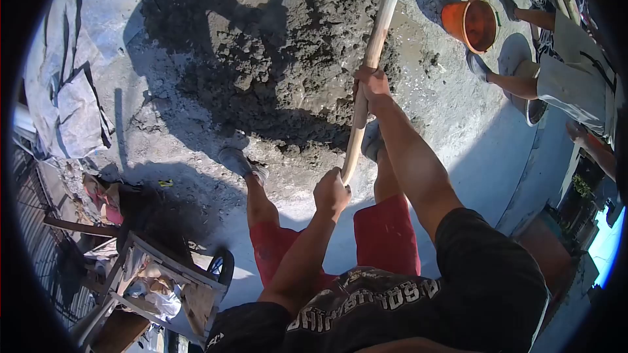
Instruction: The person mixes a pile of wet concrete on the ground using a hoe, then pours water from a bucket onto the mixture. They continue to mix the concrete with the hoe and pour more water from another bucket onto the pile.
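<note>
A long, pale wooden handle (384, 23) slants from near my body up to the top edge, where its far end runs out of view, so the tool's head is not visible. My left hand (331, 192) is closed round its near end. Farther up the shaft, my right hand (372, 85) grips it too. Beneath and beyond the handle spreads a heap of wet, lumpy grey mortar (275, 72), partly in shadow. My feet stand at the near side of the heap.
An orange bucket (481, 25) lies at the upper right beside another person (575, 91). A second pale bucket (535, 110) stands near that person's legs. Grey sheets (82, 111) lie at the left. A wheeled wooden cart (170, 281) holding rubbish stands at lower left.
</note>
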Available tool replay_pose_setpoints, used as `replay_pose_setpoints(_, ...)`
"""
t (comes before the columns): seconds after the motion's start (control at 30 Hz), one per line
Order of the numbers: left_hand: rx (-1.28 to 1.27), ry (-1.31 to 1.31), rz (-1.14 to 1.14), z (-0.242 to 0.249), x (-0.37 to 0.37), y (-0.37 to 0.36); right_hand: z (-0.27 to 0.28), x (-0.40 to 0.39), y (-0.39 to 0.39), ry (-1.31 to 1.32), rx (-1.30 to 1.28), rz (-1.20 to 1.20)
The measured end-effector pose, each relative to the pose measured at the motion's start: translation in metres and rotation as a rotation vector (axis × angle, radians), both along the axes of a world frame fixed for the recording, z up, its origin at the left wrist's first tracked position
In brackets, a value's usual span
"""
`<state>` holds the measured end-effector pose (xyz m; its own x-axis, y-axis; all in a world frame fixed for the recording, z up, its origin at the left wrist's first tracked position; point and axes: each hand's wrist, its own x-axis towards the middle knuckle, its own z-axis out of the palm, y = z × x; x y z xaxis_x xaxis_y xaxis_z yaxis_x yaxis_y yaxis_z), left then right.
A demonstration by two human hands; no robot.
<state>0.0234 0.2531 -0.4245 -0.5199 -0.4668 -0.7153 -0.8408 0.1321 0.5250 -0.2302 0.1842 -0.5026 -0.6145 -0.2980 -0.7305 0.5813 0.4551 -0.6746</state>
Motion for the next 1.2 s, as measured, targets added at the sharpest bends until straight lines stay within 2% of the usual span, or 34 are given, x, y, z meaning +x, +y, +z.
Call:
replay_pose_setpoints(0.03, 0.01, -0.005, -0.026, -0.001, -0.039, -0.035, -0.002, -0.04, -0.03, -0.005, -0.033, -0.02)
replay_pose_setpoints(0.07, -0.105, 0.095, -0.031, -0.011, -0.067, -0.059, -0.007, -0.073, -0.051, 0.062, -0.085, 0.041)
replay_pose_setpoints(0.1, -0.059, 0.073, -0.025, -0.007, -0.098, -0.086, -0.038, -0.114, -0.071, 0.061, -0.036, 0.076)
replay_pose_setpoints(0.13, -0.088, 0.067, -0.062, -0.007, -0.12, -0.102, -0.054, -0.128, -0.078, 0.07, 0.088, 0.117)
replay_pose_setpoints(0.2, -0.014, 0.054, -0.138, -0.01, -0.116, -0.098, -0.067, -0.148, -0.093, 0.108, 0.319, 0.206)
replay_pose_setpoints(0.27, 0.085, 0.115, -0.189, -0.012, -0.085, -0.081, -0.084, -0.108, -0.06, 0.079, 0.397, 0.23)
replay_pose_setpoints(0.3, 0.122, 0.093, -0.209, -0.011, -0.056, -0.063, -0.071, -0.071, -0.043, 0.095, 0.513, 0.185)
replay_pose_setpoints(0.37, 0.202, -0.023, -0.248, 0.007, -0.003, -0.029, -0.1, -0.018, 0.011, 0.035, 0.598, 0.314)
replay_pose_setpoints(0.4, 0.217, -0.037, -0.197, 0.016, 0.02, -0.016, -0.132, 0.009, 0.04, 0.111, 0.663, 0.257)
replay_pose_setpoints(0.47, 0.242, -0.015, -0.203, 0.028, 0.054, 0.004, -0.087, 0.051, 0.053, 0.066, 0.545, 0.177)
replay_pose_setpoints(0.53, 0.229, -0.115, -0.118, 0.044, 0.066, 0.027, -0.022, 0.078, 0.061, 0.016, 0.494, 0.178)
replay_pose_setpoints(0.6, 0.227, -0.16, -0.097, 0.045, 0.098, 0.064, -0.007, 0.113, 0.094, -0.093, 0.394, 0.056)
replay_pose_setpoints(0.67, 0.248, -0.26, -0.122, 0.039, 0.143, 0.102, 0.008, 0.162, 0.126, -0.067, 0.317, -0.038)
replay_pose_setpoints(0.7, 0.253, -0.317, -0.142, 0.028, 0.168, 0.121, 0.005, 0.186, 0.145, -0.109, 0.318, -0.069)
replay_pose_setpoints(0.73, 0.26, -0.38, -0.162, 0.023, 0.181, 0.133, 0.024, 0.201, 0.149, -0.163, 0.376, -0.094)
replay_pose_setpoints(0.77, 0.242, -0.325, -0.163, 0.027, 0.182, 0.138, 0.027, 0.212, 0.161, -0.183, 0.362, -0.221)
replay_pose_setpoints(0.83, 0.197, -0.209, -0.165, 0.03, 0.169, 0.135, 0.051, 0.17, 0.166, -0.275, 0.148, -0.152)
replay_pose_setpoints(0.87, 0.248, -0.112, -0.133, 0.03, 0.15, 0.123, 0.061, 0.138, 0.154, -0.226, 0.064, -0.172)
replay_pose_setpoints(0.9, 0.311, -0.009, -0.133, 0.037, 0.12, 0.099, 0.055, 0.091, 0.147, -0.17, -0.061, -0.064)
replay_pose_setpoints(0.97, 0.431, 0.214, -0.084, 0.061, 0.056, 0.048, 0.067, -0.005, 0.089, -0.095, -0.24, -0.283)
replay_pose_setpoints(1.03, 0.412, 0.401, -0.095, 0.072, 0.002, 0.0, 0.047, -0.09, 0.044, 0.033, -0.048, -0.096)
replay_pose_setpoints(1.1, 0.553, 0.347, 0.044, 0.091, -0.034, -0.039, 0.037, -0.123, 0.004, 0.118, 0.301, 0.116)
replay_pose_setpoints(1.2, 0.662, 0.21, 0.102, 0.114, 0.005, -0.078, 0.007, -0.067, -0.015, 0.185, 0.557, 0.045)
